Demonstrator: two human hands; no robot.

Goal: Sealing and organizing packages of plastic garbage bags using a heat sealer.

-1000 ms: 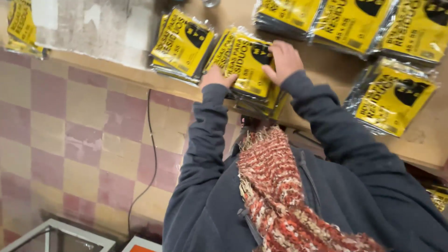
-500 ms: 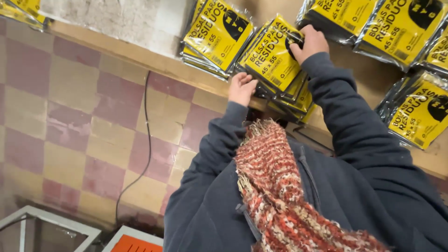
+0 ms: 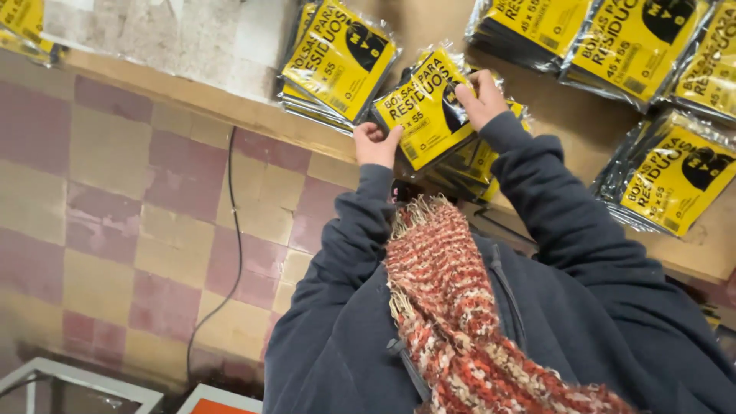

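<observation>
Arms reach forward: left hand [image 3: 376,143] and right hand [image 3: 481,97] each pinch the yellow packet [image 3: 426,110].

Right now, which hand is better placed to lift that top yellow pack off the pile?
Probably the right hand: it lies on top of the yellow pack. The left hand only pinches its near corner.

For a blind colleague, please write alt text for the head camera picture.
Seen from above, a person's left hand and right hand hold a yellow packet over a stack of similar packets on a brown counter. More packet stacks lie around it. The person wears a dark jacket and a red knitted scarf; a checked floor lies below.
</observation>
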